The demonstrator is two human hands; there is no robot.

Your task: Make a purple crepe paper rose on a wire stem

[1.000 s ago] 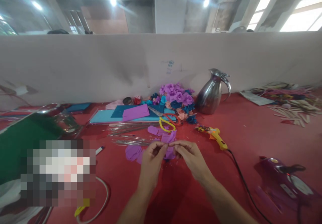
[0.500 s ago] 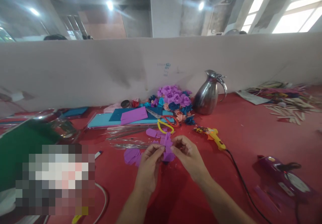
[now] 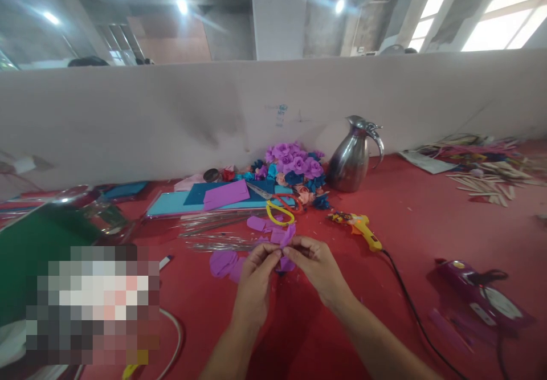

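Both hands meet over the red table. My left hand [image 3: 255, 280] and my right hand [image 3: 315, 269] pinch the same purple paper piece [image 3: 285, 237] between their fingertips, held just above the table. More purple cut pieces [image 3: 224, 263] lie under and to the left of my hands. Scissors with yellow and red handles [image 3: 280, 209] rest just beyond them, next to thin metal wires [image 3: 213, 223].
A yellow glue gun [image 3: 363, 229] with a black cord lies to the right, a purple device [image 3: 478, 294] further right. A steel jug [image 3: 354, 155], a heap of paper flowers [image 3: 294, 166] and blue and purple sheets [image 3: 205, 197] stand by the white partition. Wooden sticks [image 3: 482, 186] lie far right.
My fingertips have drawn together on the purple piece again after spreading slightly. The view has shifted a little; the hands stay in the same spot.
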